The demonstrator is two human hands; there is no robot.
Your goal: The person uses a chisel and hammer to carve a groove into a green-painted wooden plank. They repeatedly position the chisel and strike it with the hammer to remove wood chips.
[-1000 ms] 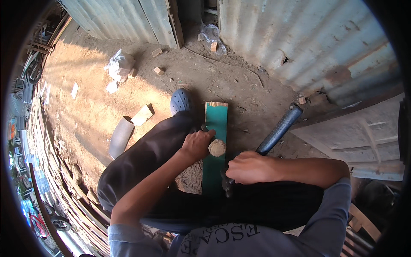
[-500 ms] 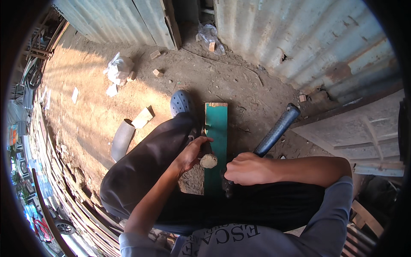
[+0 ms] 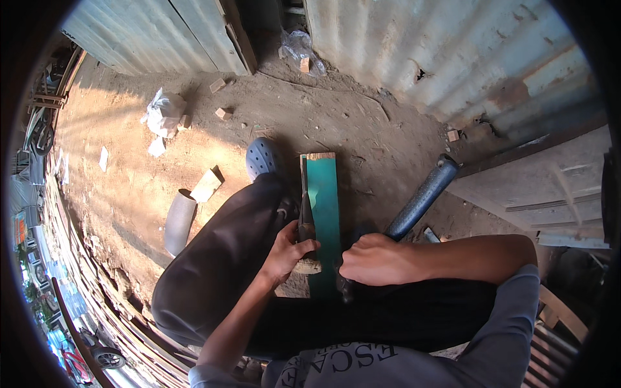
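My left hand is closed round a chisel, its thumb across the handle. The chisel's dark tapered blade points away from me along the left edge of a green-painted board. Its pale, worn handle end faces me below the thumb. The board lies lengthwise in front of me, bare wood at its far end. In a fist, my right hand grips a dark blue cylindrical club just right of the board. The club slants up to the far right, and a short dark end shows below the fist.
A blue clog is on my foot beside the board. At left lie a curved grey piece, a wood offcut and a white plastic bag. Corrugated metal sheets stand beyond; a weathered panel is at right.
The chisel has tipped from handle end up toward me to lying flatter, so its blade now shows along the board. My right hand keeps its grip on the club; the view has shifted slightly.
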